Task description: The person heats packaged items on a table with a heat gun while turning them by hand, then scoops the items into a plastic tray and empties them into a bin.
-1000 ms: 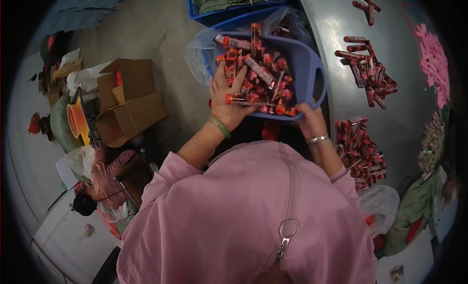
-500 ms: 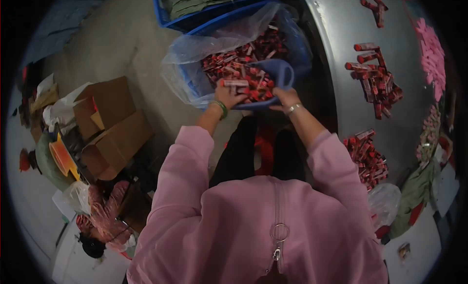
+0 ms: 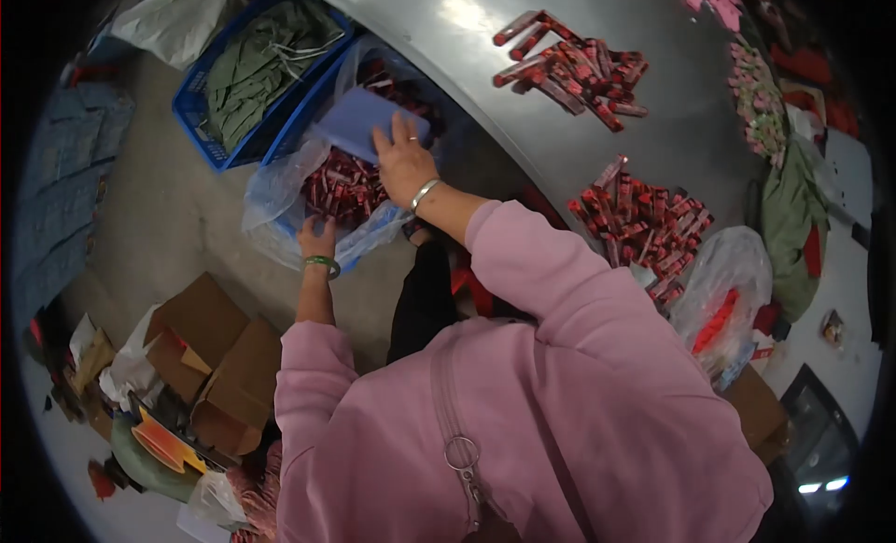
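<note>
A blue crate (image 3: 350, 261) lined with a clear plastic bag (image 3: 271, 210) holds many small red wrapped sticks (image 3: 341, 187). Over it, my right hand (image 3: 407, 167) grips a blue-purple plastic scoop (image 3: 359, 125), which is tipped with its underside toward me. Whatever the scoop contains is hidden. At the near left rim of the crate, my left hand (image 3: 318, 240) has its fingers apart beside the bag and the sticks, with nothing seen in it.
A second blue crate (image 3: 189, 109) with green cloth-like material stands beyond. On the metal table (image 3: 411, 20) at right lie red stick piles (image 3: 583, 72) and a clear bag (image 3: 733, 291). Cardboard boxes (image 3: 233, 384) sit at lower left, near another person's sleeve (image 3: 261, 492).
The scoop, earlier held level in both hands with red sticks in it, is now tipped over. My left hand has left it. The view has turned, showing more of the table.
</note>
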Motion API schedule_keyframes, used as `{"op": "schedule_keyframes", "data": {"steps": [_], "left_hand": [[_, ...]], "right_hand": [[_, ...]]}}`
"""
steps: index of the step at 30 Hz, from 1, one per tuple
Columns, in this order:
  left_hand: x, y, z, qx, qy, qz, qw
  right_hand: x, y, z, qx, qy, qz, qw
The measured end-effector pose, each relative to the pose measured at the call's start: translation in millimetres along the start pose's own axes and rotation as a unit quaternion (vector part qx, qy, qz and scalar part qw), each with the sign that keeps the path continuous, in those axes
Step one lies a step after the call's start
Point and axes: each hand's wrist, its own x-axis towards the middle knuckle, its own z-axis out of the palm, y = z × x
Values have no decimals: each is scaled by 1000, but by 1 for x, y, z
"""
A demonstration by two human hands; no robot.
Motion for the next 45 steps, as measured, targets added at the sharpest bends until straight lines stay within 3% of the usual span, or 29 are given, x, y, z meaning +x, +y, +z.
{"op": "schedule_keyframes", "data": {"steps": [2,7,8,9,11,12,15,18,23,26,29,30,32,35,39,42,44,45], "left_hand": [[-8,21,-12,-21,-9,-60,998],[14,68,-29,-93,-30,42,994],[20,81,-28,-141,-22,62,988],[17,114,-32,-134,-31,25,990],[19,166,-26,-138,-27,76,987],[21,187,-19,-147,-17,111,983],[13,270,1,-122,-52,246,960],[-6,354,30,-83,-84,380,918],[-80,479,86,-88,-147,634,754],[-142,531,126,-61,-274,719,636],[-198,558,176,-77,-367,788,488],[-213,564,186,-73,-376,789,481],[-236,573,198,72,-420,802,419],[-247,572,222,85,-417,789,443],[-248,569,247,75,-346,838,416],[-255,569,257,66,-331,866,370],[-262,566,268,81,-344,885,305],[-264,567,274,83,-337,887,305]], "right_hand": [[-28,-2,-45,90,-30,-47,994],[-106,24,-171,213,60,-65,973],[-124,37,-199,240,103,-60,963],[-142,51,-224,265,147,-60,951],[-180,96,-267,254,300,-53,918],[-205,116,-292,253,314,-42,914],[-292,179,-355,197,355,260,876],[-382,251,-367,128,443,293,838],[-477,280,-336,42,527,380,759],[-506,285,-316,104,536,433,717],[-521,284,-310,66,523,495,691],[-526,283,-310,69,523,503,685],[-535,279,-309,108,550,503,657],[-552,283,-303,152,568,496,639],[-567,292,-293,183,577,475,639],[-570,296,-293,228,586,482,611],[-570,297,-296,227,575,514,595],[-569,299,-298,227,578,508,596]]}}
